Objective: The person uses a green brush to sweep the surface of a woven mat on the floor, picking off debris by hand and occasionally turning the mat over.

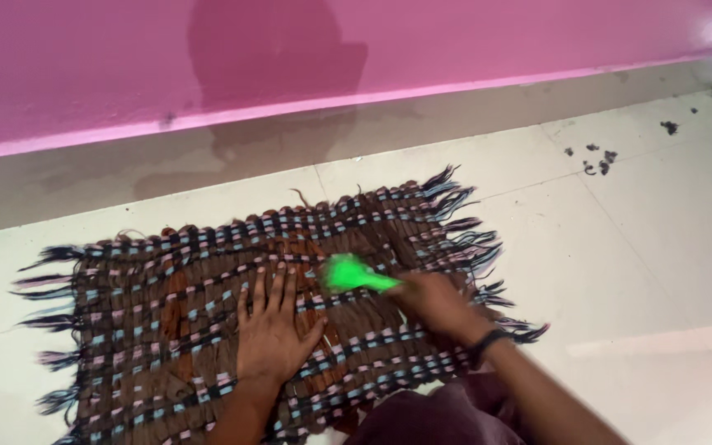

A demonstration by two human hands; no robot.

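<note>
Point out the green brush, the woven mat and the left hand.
green brush (348, 274), head view, on its blurred green head.
woven mat (142, 330), head view, on the brown weave left of the hands.
left hand (271, 330), head view, on the back of the hand.

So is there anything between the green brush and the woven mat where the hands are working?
Nothing visible. The right hand holds the green brush directly over the woven mat, its head blurred. The left hand lies flat on the mat just beside it, not under the brush.

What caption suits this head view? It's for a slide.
Left hand flat on a fringed woven mat while the right hand holds a green brush on it.
</note>
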